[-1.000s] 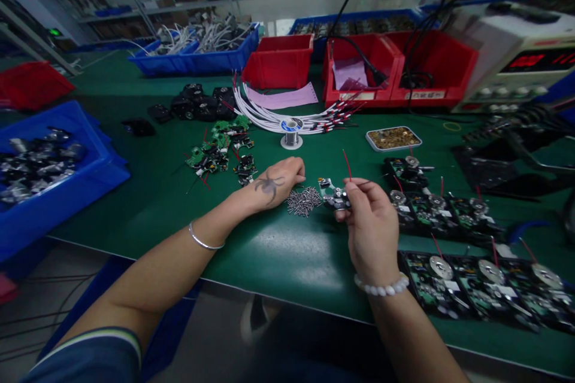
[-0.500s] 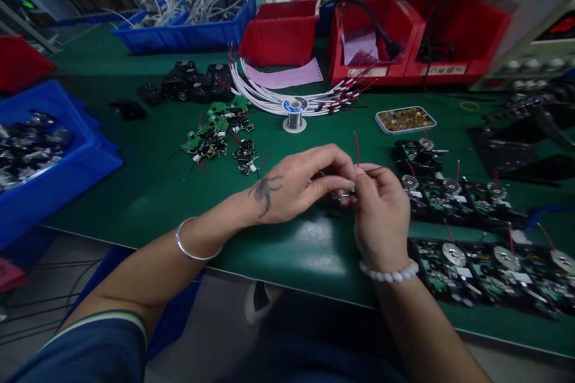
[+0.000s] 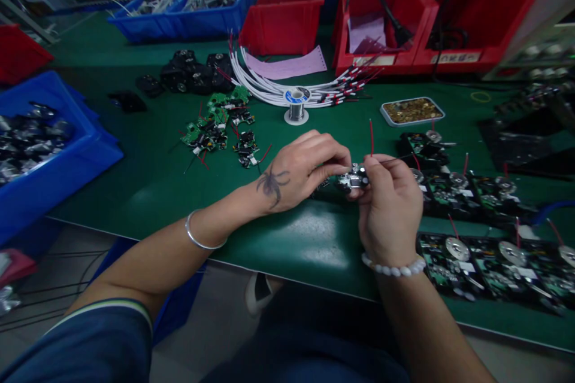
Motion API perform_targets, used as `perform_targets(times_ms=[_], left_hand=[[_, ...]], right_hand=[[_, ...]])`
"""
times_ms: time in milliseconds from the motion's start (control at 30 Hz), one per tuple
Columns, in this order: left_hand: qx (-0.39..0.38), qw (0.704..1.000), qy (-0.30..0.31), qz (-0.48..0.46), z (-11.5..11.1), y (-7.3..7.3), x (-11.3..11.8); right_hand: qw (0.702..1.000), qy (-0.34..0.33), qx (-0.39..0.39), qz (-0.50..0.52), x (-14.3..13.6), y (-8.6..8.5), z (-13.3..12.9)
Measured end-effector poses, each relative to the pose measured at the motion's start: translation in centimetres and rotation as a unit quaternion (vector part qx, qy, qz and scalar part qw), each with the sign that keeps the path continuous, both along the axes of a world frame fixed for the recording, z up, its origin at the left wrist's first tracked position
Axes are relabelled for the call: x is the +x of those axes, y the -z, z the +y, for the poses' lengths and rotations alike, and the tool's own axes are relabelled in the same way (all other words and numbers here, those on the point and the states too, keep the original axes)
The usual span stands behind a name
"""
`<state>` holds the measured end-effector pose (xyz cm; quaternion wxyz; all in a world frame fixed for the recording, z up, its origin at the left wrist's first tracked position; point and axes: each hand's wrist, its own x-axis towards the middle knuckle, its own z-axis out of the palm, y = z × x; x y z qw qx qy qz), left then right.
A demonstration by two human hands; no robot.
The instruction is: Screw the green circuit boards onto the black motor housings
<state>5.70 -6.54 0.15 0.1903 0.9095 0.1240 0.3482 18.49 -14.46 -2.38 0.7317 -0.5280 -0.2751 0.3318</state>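
Head camera: Holds a small electronic assembly [image 3: 354,178] just off center at 3 o'clock, above a glossy green tabletop [image 3: 287,245], gripped between bent fingers and thumb of the right hand [image 3: 390,203]. Shows bright silvery metal on it, ribbed in the middle, with rounded, shiny knobs and darker parts at the edges. Above the right fingertips, a thin red wire [image 3: 371,139], upright toward 12 o'clock. Rests thumb and forefinger of the left hand [image 3: 300,173] close together at the assembly's 9 o'clock side; cannot tell whether grasping or merely touching. Wears a smooth silver bangle [image 3: 193,236] on the left arm, pale round beads [image 3: 395,270] at the right wrist.

At 12 o'clock, an upright spool [image 3: 296,112] of shiny metal wire before a curved bundle of slick white cables [image 3: 258,90]; farther out, pink paper [image 3: 287,67] and a red plastic bin [image 3: 278,33]. At 2 o'clock, a shallow, round-cornered tray [image 3: 415,124] of coarse golden-brown bits [image 3: 411,110]. At 4 o'clock, black-cased devices [image 3: 492,278] in rows, topped with round silver discs [image 3: 513,254]. At 10 o'clock, jumbled green circuit boards [image 3: 202,131], then black casings [image 3: 179,75]. At 9 o'clock, a blue plastic bin [image 3: 67,157] of glinting parts [image 3: 33,134].
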Motion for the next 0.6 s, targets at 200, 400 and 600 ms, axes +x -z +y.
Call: perform_targets(times_ms=[200,400,600], left_hand=[[0.082,0.995,0.012,0.057,0.1,-0.4,0.0],[0.042,0.998,-0.053,0.012,1.6,0.5,-0.2],[-0.083,0.958,-0.172,0.215,4.0,3.2,-0.8]], right_hand=[[1.000,-0.004,-0.002,0.008,-0.1,-0.2,-0.1],[1.000,0.011,0.012,0.026,-0.1,-0.2,0.1],[0.999,0.025,0.002,0.026,-0.1,-0.3,0.2]])
